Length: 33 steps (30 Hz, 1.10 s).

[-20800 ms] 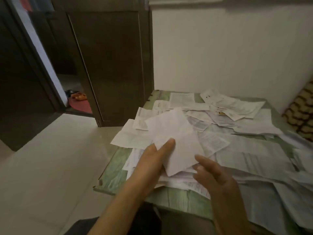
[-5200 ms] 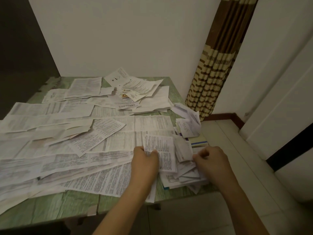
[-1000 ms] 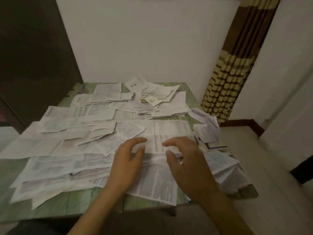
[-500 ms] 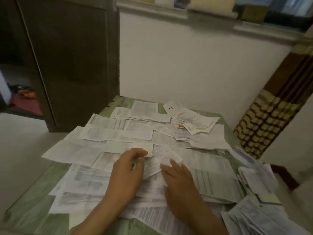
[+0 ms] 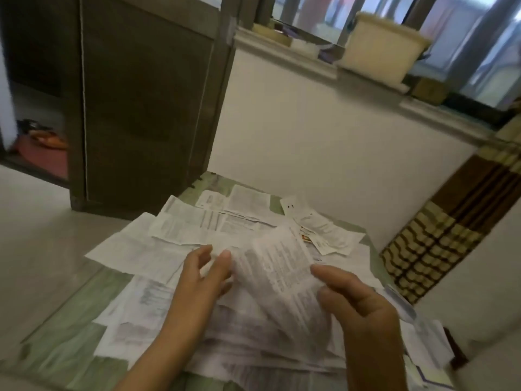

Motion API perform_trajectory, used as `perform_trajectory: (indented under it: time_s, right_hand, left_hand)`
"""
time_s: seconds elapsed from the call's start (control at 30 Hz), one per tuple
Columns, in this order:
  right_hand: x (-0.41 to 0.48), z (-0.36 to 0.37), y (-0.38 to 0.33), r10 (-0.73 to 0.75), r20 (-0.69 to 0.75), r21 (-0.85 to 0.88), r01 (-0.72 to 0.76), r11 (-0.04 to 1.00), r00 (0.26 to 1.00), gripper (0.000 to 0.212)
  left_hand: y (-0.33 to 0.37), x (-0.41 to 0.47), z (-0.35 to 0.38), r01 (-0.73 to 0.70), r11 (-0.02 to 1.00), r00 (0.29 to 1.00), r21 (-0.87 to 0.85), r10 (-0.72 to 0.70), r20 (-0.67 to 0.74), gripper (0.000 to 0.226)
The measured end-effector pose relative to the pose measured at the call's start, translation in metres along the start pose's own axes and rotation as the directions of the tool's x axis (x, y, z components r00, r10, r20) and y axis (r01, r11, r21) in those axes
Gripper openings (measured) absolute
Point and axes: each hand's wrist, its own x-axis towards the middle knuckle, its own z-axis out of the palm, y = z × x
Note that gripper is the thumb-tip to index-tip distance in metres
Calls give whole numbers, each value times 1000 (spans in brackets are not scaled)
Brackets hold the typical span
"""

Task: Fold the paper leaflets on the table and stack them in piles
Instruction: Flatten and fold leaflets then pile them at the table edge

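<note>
A printed paper leaflet [image 5: 275,266] is lifted off the table, tilted and blurred. My right hand [image 5: 358,303] grips its right edge, thumb on top and fingers curled beneath. My left hand [image 5: 201,280] holds its left edge with the thumb against the sheet and the lower fingers under it, the index finger standing free. Below them, several unfolded leaflets [image 5: 180,230] overlap across the green table [image 5: 59,342]. A pile of folded leaflets [image 5: 414,331] lies at the table's right edge.
A dark wooden cabinet [image 5: 146,103] stands past the table's far left corner. The white wall [image 5: 324,153] runs behind the table, with a cream tub [image 5: 380,57] on the sill above. A brown patterned curtain [image 5: 451,230] hangs at right.
The leaflet that lay on the table under my hands half a second ago is now raised between both hands. The view has tilted up and left, so the windowsill shows.
</note>
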Motion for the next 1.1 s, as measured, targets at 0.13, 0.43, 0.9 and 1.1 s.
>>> perform_trajectory:
  time_s: [0.13,0.43,0.9,1.1]
  right_hand:
    - [6,10,-14,211,23,298,-208,931,977,25]
    - [-10,70,-19,349,396,597,-527,605,849,63]
    - [-37,137,-12,-143,82,-111,152,982,986,32]
    - [-31,138,-10,42,138,-39,-37,999,990,27]
  left_hand:
    - [8,0,-9,105,994,990,-28,-102,95,67]
    - [29,-19,-44,360,923,811,-132,-241,533,82]
    - [48,-21,-107,296,856,911,-424,-118,396,39]
    - [48,-20,-112,207,923,955,-323,-119,270,25]
